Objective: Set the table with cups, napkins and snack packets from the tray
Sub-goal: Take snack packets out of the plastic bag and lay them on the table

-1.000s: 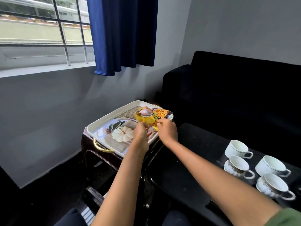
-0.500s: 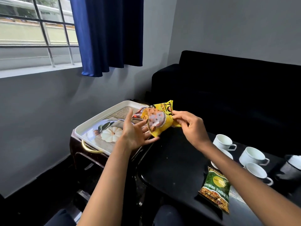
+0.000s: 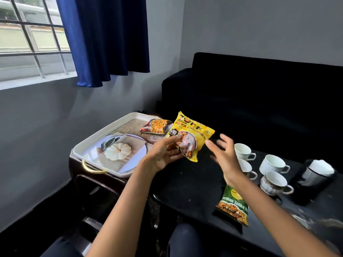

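Note:
My left hand (image 3: 163, 154) grips the lower left of a yellow snack packet (image 3: 191, 135), held upright in the air between the tray and the black table (image 3: 187, 184). Just right of the packet, my right hand (image 3: 224, 154) is blurred, fingers spread, touching nothing. On the white tray (image 3: 92, 140) at the left lies a dark red and orange snack packet (image 3: 156, 126) near its far end. A green snack packet (image 3: 234, 204) lies on the table under my right forearm. Several white cups (image 3: 272, 163) stand on the table to the right.
A dark mesh holder with white napkins (image 3: 315, 173) stands at the table's right. The tray has a gold handle (image 3: 91, 166) and rests on a dark low stand. A black sofa (image 3: 259, 93) runs behind the table. My knees are at the bottom edge.
The yellow packet came off the tray and moved right toward the table. My right hand has let go of it and opened; my left hand now holds it alone.

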